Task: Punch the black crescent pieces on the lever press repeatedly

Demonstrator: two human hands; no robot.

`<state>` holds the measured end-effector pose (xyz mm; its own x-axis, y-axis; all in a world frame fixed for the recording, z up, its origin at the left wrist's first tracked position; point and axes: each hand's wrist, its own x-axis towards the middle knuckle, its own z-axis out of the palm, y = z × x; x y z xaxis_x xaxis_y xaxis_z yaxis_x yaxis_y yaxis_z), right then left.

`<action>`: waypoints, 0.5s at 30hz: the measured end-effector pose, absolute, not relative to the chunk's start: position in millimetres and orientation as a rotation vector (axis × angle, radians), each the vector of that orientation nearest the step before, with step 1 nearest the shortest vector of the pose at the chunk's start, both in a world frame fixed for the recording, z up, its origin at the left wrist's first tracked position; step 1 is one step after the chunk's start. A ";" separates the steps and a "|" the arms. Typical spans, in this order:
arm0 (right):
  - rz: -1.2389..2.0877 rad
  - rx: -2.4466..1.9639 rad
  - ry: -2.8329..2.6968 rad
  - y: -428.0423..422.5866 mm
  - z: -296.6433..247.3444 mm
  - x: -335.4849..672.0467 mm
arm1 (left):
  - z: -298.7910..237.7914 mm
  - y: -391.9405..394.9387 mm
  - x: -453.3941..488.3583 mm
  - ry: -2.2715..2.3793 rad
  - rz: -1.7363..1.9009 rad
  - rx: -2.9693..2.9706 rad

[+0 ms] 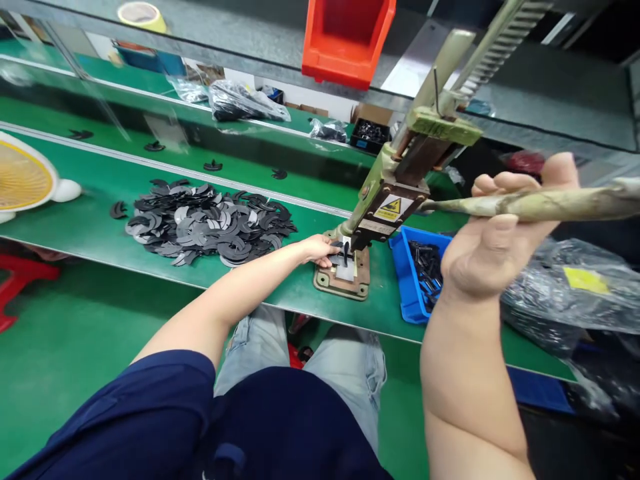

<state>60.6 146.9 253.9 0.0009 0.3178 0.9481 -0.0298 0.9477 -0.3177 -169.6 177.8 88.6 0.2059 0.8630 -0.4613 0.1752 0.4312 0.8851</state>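
Observation:
My left hand (pixel 320 251) is at the base of a green hand press (pixel 383 193), its fingers closed on a small black plastic part (pixel 346 253) under the press head. A metal plate (pixel 345 272) lies on the press base there. Out to the right, my right hand (pixel 505 233) is around the long worn press lever (pixel 545 203), with the palm turned up and fingers showing above the bar. To the left of the press spreads a big pile of black curved pieces (pixel 210 223). How the held part sits on the fixture is partly hidden by my fingers.
Right of the press stands a blue bin (pixel 407 280) with black parts, beside plastic-wrapped bags (pixel 575 287). An orange bin (pixel 347 40) sits on the shelf above. A fan (pixel 30 177) is at far left. Several black parts lie along the green belt (pixel 185 150) behind.

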 end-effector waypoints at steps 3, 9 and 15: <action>0.254 -0.344 -1.556 143.4 241.1 68.8 | 91.4 171.2 -175.5 1.268 0.673 1.040; 0.395 -0.746 -1.434 117.7 138.2 78.5 | 98.9 131.6 -196.5 1.117 0.866 1.127; 0.802 -0.889 -1.607 81.8 57.7 29.7 | 117.0 79.1 -182.1 0.984 0.897 1.258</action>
<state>29.7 81.8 57.7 -0.1405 0.8682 0.4760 0.1415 0.4934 -0.8582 -182.1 79.1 117.0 0.3348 0.9374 -0.0959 -0.0093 0.1051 0.9944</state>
